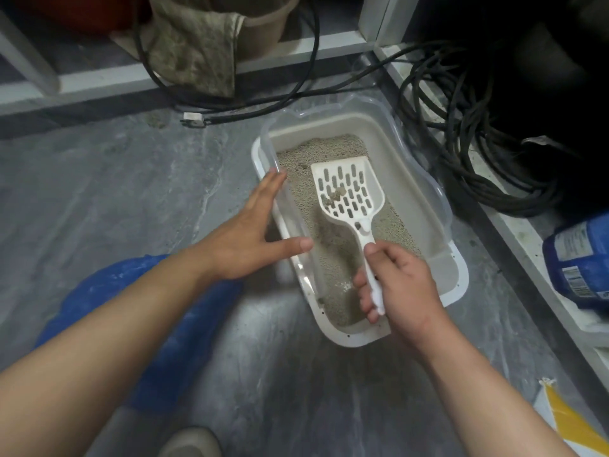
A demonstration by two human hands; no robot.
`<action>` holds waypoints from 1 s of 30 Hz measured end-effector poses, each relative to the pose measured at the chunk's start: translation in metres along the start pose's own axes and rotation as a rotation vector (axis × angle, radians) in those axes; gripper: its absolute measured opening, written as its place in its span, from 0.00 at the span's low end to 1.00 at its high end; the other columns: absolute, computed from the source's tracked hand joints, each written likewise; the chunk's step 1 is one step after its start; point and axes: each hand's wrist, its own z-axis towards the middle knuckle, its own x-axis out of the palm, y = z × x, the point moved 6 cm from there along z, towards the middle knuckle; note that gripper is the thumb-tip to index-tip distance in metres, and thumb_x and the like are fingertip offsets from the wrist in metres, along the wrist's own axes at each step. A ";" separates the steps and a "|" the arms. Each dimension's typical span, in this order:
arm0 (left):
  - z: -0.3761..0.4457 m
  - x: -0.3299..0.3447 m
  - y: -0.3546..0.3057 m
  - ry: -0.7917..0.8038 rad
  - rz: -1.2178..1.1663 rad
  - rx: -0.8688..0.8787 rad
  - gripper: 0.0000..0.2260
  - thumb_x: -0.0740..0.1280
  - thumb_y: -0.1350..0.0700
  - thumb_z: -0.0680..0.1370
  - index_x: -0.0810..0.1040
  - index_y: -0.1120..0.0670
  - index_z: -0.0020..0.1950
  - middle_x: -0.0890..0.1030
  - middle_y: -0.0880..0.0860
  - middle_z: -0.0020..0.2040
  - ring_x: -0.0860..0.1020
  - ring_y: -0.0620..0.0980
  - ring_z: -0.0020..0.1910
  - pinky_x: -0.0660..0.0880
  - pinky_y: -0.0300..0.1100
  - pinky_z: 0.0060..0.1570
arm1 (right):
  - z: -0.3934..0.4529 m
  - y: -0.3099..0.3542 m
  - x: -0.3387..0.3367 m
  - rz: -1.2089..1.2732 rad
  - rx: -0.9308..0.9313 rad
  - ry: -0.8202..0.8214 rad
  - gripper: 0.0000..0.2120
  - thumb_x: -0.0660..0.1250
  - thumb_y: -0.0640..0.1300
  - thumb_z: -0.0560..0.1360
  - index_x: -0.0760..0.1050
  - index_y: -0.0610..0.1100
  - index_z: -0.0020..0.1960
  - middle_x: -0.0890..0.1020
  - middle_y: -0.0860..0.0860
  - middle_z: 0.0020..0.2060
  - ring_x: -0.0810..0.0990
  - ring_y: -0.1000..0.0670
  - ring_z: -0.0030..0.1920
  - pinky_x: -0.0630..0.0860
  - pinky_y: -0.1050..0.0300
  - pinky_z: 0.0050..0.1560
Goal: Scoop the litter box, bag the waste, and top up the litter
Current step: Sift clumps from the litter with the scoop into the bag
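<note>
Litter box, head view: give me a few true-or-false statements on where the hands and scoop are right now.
1. The right hand grips the scoop by its handle. True.
2. The scoop's slotted blade is empty. False: a few clumps sit on it.
3. The left hand holds the blue bag. False: its straight fingers rest on the litter box rim.
4. Black cables lie coiled beyond the box. True.

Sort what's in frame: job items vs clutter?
Job:
- litter box, litter inside
- slotted scoop carrying clumps, held by right hand
- left hand, on the box's clear rim
- blue bag on the floor
- blue package, possibly fresh litter; label unreadable

Clutter:
- black cables
- dirty cloth over a tub
</note>
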 end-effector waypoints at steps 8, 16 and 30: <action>-0.092 -0.064 0.089 0.062 0.424 -0.258 0.50 0.64 0.29 0.59 0.63 0.48 0.79 0.64 0.48 0.79 0.50 0.46 0.82 0.49 0.56 0.79 | -0.042 0.013 0.066 0.033 0.020 0.253 0.06 0.62 0.43 0.82 0.71 0.40 0.51 0.81 0.40 0.36 0.74 0.45 0.22 0.72 0.59 0.22; -0.123 -0.058 0.134 -0.201 0.248 -0.394 0.16 0.66 0.54 0.81 0.77 0.52 0.69 0.81 0.55 0.65 0.78 0.56 0.64 0.70 0.45 0.63 | -0.068 -0.056 0.115 -0.239 0.145 0.335 0.03 0.62 0.42 0.83 0.72 0.43 0.54 0.82 0.44 0.37 0.74 0.46 0.23 0.69 0.59 0.22; -0.120 -0.077 0.155 -0.523 0.192 -0.593 0.10 0.61 0.54 0.82 0.82 0.53 0.55 0.84 0.56 0.48 0.80 0.60 0.48 0.74 0.46 0.44 | -0.050 -0.073 0.165 -0.910 -0.169 0.450 0.05 0.59 0.50 0.82 0.71 0.52 0.56 0.80 0.54 0.40 0.78 0.58 0.38 0.72 0.65 0.37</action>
